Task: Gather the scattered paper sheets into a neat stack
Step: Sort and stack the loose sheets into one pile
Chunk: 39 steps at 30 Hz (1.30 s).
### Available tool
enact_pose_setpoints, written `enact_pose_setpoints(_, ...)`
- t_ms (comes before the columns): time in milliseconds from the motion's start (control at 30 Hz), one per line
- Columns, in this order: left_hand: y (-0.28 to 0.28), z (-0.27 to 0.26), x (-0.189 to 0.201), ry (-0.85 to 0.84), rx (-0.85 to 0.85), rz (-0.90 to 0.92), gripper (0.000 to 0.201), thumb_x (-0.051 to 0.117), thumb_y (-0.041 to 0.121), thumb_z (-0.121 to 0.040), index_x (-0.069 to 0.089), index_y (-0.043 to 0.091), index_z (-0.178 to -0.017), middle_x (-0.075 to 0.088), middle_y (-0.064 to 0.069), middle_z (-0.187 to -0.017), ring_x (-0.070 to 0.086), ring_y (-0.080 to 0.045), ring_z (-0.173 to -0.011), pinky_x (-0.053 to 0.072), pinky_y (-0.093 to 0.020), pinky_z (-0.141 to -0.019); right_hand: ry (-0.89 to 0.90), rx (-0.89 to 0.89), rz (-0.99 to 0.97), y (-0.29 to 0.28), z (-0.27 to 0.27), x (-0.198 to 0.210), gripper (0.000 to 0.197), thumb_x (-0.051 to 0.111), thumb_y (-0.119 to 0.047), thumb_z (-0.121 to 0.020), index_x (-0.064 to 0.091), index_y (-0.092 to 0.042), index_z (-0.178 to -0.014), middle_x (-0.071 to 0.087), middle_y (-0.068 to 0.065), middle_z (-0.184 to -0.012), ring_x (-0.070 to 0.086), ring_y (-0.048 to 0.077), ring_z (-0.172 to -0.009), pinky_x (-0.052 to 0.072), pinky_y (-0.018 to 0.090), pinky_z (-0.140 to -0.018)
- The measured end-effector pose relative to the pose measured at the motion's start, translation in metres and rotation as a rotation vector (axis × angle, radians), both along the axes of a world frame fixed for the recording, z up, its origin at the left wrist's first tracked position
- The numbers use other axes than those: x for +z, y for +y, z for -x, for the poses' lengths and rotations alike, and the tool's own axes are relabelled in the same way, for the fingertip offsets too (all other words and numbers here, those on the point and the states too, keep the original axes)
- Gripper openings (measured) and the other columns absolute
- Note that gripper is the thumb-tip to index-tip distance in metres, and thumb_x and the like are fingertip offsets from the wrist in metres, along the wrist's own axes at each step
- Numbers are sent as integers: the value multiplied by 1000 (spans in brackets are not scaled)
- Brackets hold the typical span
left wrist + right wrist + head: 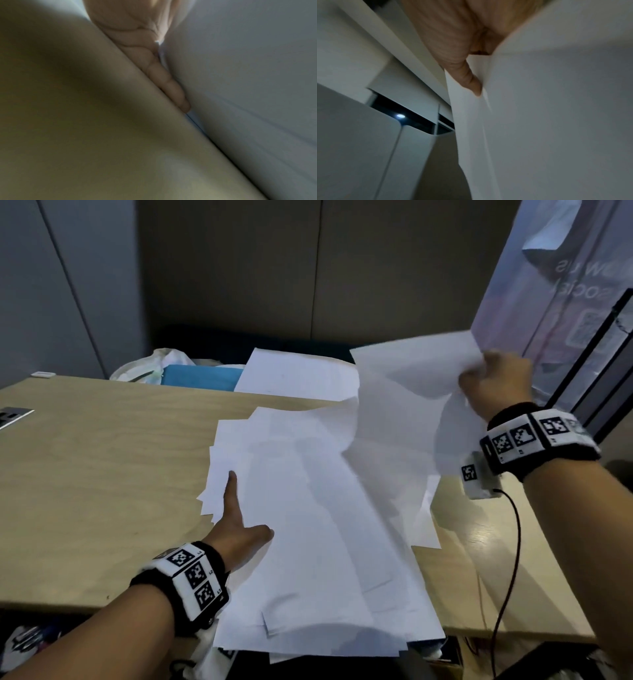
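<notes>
A loose pile of white paper sheets (308, 525) covers the middle of the wooden table (102, 457) and overhangs its near edge. My left hand (236, 518) lies with straight fingers against the pile's left side, index finger on the sheets and thumb on top. In the left wrist view the fingers (164, 81) sit along the seam between table (85, 121) and paper (248, 81). My right hand (493, 381) is raised at the far right and grips a few sheets (404, 378) by their upper corner; they hang curved above the pile. The right wrist view shows the held paper (556, 108) beside the palm (447, 33).
One more sheet (294, 378) lies at the table's far edge, next to a blue object (198, 376) and a plastic bag (154, 364). A tall printed banner (555, 285) stands at the right. A cable (510, 559) hangs from my right wrist. A grey device (13, 416) sits at the left edge.
</notes>
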<state>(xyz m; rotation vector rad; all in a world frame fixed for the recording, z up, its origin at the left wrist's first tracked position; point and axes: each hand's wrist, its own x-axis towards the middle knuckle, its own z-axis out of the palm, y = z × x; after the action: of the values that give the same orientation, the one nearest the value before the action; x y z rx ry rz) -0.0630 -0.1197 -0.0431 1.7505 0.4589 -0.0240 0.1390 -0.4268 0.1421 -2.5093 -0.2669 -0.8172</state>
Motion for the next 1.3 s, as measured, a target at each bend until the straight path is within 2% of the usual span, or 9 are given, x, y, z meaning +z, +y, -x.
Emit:
enact_pose_setpoints(133,-1,0,0,-62,-77,-48,98,64,10,-84,2,53,-146,20,35,-137,29,2,-125,29,-24,-102,-367,193,21,17,68,14,13,56,-5,-84,65,4,-89,65,25,-85,56,31,-82,23,17,-63)
enact_pose_setpoints(267,-5,-1,3,-4,-11,192,35,53,35,-96,56,21,-128,47,5,-144,45,-6,-122,27,-25,-104,-324,562,162,43,135,-35,27,58,6,-74,66,-7,-96,64,11,-93,61,29,-83,48,30,-68)
enact_pose_setpoints(367,-4,1,10,52,-73,292,73,43,81,-76,68,25,-117,50,7,-141,40,-7,-134,20,-35,-116,-125,681,410,57,178,-91,38,47,-6,-69,62,-16,-103,63,8,-100,62,32,-90,53,39,-57)
enact_pose_setpoints(533,-4,7,11,161,33,349,107,53,93,-51,44,36,-141,40,9,-150,32,-19,-143,22,-41,-118,222,925,713,71,216,-151,39,44,-11,-77,51,-17,-115,55,6,-112,58,31,-95,53,36,-57)
enact_pose_setpoints(700,-4,7,4,33,-22,122,59,81,27,-73,57,20,-127,68,-1,-122,64,-19,-111,45,-38,-101,584,1101,530,75,214,-141,44,60,-29,-88,48,-24,-130,50,-2,-128,53,19,-114,49,34,-91)
enact_pose_setpoints(867,1,2,-7,3,-44,26,43,72,3,-80,58,27,-113,72,1,-106,67,-20,-102,48,-33,-89,713,730,-7,62,125,-114,37,69,-38,-83,61,-23,-115,69,-6,-105,62,5,-96,48,28,-92)
enact_pose_setpoints(1033,3,-1,-9,-11,-41,60,70,75,14,-64,48,29,-127,70,3,-112,66,-17,-105,48,-34,-94,758,-90,254,9,-8,-129,73,71,-52,-75,47,-9,-128,57,14,-128,56,33,-112,46,38,-94)
enact_pose_setpoints(1167,1,0,-7,-17,-13,16,66,75,9,-71,44,33,-124,68,5,-111,64,-15,-104,47,-31,-91,940,-205,467,-9,-39,-145,103,65,-85,-40,57,-12,-113,63,7,-100,61,32,-89,52,43,-85)
enact_pose_setpoints(1300,1,0,-8,-4,22,-16,59,69,6,-80,42,35,-123,66,8,-106,64,-14,-100,48,-25,-78,1006,-179,409,2,-48,-144,105,77,-75,-19,59,-13,-102,67,9,-92,65,31,-82,55,40,-79)
